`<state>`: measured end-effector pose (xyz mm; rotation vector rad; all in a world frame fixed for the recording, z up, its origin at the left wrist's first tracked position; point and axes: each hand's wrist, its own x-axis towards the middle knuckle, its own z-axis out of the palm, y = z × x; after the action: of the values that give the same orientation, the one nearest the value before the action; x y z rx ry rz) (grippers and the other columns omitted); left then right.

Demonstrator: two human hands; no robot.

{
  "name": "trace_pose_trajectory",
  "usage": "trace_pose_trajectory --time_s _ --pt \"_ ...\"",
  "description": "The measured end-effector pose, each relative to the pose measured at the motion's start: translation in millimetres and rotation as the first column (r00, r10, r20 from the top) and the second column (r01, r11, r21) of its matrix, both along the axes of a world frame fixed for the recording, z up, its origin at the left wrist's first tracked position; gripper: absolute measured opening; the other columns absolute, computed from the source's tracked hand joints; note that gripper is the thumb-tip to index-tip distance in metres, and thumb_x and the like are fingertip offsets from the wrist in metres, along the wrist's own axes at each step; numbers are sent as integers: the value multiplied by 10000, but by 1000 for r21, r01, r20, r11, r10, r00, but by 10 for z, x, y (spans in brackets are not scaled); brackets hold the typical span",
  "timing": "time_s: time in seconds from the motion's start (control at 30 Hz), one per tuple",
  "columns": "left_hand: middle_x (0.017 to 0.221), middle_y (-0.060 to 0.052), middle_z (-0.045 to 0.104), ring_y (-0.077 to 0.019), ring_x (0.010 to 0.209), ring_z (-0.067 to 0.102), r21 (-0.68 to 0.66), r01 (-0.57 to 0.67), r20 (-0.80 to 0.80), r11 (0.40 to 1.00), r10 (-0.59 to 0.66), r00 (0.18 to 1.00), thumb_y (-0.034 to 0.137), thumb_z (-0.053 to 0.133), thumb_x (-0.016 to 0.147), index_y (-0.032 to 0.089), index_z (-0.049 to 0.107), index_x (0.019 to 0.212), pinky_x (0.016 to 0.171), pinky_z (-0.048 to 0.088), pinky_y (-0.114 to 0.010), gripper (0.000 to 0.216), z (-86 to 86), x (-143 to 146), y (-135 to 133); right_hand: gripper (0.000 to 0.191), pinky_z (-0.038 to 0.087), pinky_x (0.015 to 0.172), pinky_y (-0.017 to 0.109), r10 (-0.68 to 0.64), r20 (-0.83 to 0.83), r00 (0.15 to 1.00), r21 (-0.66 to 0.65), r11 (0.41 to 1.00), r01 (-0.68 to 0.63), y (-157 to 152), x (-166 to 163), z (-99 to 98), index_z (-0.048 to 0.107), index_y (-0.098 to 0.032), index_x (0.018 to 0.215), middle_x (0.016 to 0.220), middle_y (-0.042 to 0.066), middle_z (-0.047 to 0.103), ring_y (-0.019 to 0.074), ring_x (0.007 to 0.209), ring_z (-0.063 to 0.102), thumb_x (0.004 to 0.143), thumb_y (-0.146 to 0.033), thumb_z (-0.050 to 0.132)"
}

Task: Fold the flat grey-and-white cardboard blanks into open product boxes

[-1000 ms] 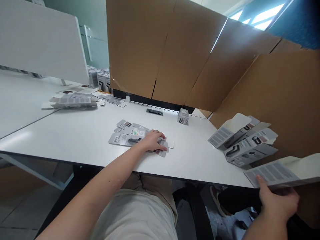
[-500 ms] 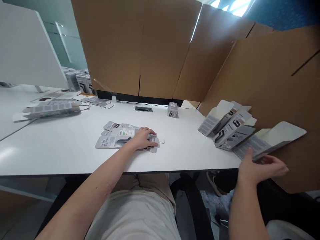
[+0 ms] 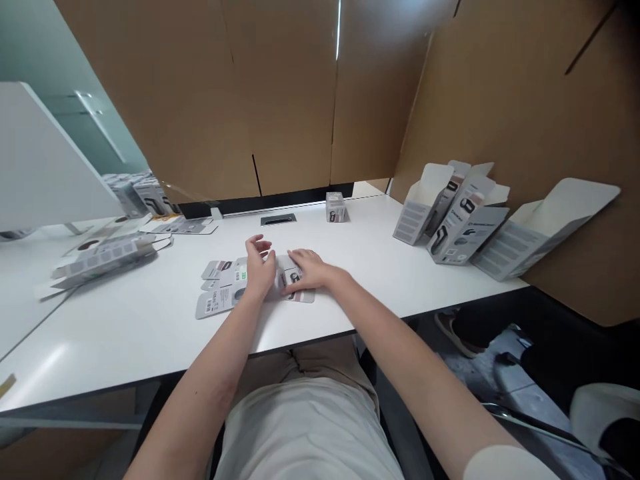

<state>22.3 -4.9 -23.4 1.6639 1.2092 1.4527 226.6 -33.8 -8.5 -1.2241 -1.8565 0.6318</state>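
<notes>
Flattened grey-and-white cartons [image 3: 216, 301] lie in a small pile on the white table in front of me, printed with barcodes and product pictures. Above the middle of the pile is my left hand [image 3: 260, 268], its fingers loosely bent and apart, with nothing visible in them. My right hand [image 3: 311, 269] rests on the pile's right end, thumb and fingers spread across the printed card. Part of the cartons is hidden under both hands.
Opened-up cartons [image 3: 463, 227] stand at the right against a cardboard wall [image 3: 500, 100]. A small closed box [image 3: 335, 208] sits near the back, by a table socket [image 3: 279, 219]. More flattened cartons [image 3: 107, 260] lie at the left. A seated person's leg [image 3: 500, 313] shows below right.
My right hand has come from the standing cartons at the right to the flat pile. My left hand has lifted and shifted left a little. The head view has turned.
</notes>
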Motion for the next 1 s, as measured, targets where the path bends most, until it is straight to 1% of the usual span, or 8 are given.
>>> trace_pose_trajectory --time_s 0.1,0.2,0.4,0.5,0.67,0.8,0.9,1.0 --pt "1353 -121 714 -297 1314 712 -85 -92 24 992 94 995 300 722 1017 274 561 1375 1183 578 -504 393 34 -65 47 890 485 1327 651 10 13 1000 2 1000 -10 49 -44 -278 893 -263 1199 1406 148 795 454 1457 669 491 -726 1170" --pt "1319 -115 732 -299 1285 711 -146 -111 26 983 116 993 305 772 1003 260 609 1258 1153 575 -494 306 24 -54 85 785 548 1254 615 17 48 999 10 1000 -18 30 73 -347 876 -261 1225 1353 127 783 411 1393 681 614 -664 1160" --pt "1256 -117 749 -318 1258 706 12 -68 -102 998 69 992 228 792 955 237 704 1136 1156 544 -509 202 -45 5 96 601 577 1186 541 38 120 992 11 999 -40 83 187 -319 870 -261 1227 1281 109 781 371 1337 686 758 -517 1144" --pt "1240 -112 754 -326 1251 710 57 -24 -150 998 33 988 222 801 945 242 737 1123 1149 545 -512 190 -61 0 83 595 583 1158 544 22 109 994 35 999 -26 100 197 -341 876 -263 1241 1252 107 775 377 1307 688 759 -485 1145" --pt "1226 -104 770 -308 1201 732 86 56 -144 995 -43 989 232 808 945 246 751 1128 1111 567 -478 192 -16 36 21 707 570 1194 561 -63 6 998 127 990 62 75 223 -336 864 -310 1320 1279 78 719 375 1363 649 679 -347 1160" --pt "1173 -96 789 -271 1067 747 169 117 -133 979 -95 987 268 791 983 243 775 1078 974 603 -406 100 50 67 -68 608 595 1139 508 -122 -141 982 169 975 145 66 215 -274 847 -310 1280 1242 45 693 313 1219 703 714 -206 1044" --pt "1019 -64 792 -225 833 713 81 119 -71 990 -113 991 317 807 1009 240 775 1036 837 617 -370 88 64 81 -97 480 602 1096 469 -184 -289 939 195 949 246 65 194 -227 801 -296 1267 1121 27 730 277 1103 725 810 -227 928" --pt "936 -63 787 -215 715 715 -159 112 77 981 -101 992 375 881 1001 219 777 1068 740 640 -370 199 53 104 -64 439 617 1047 440 -235 -458 857 167 924 343 64 169 -194 743 -309 1258 983 0 747 256 1013 734 857 -353 918"
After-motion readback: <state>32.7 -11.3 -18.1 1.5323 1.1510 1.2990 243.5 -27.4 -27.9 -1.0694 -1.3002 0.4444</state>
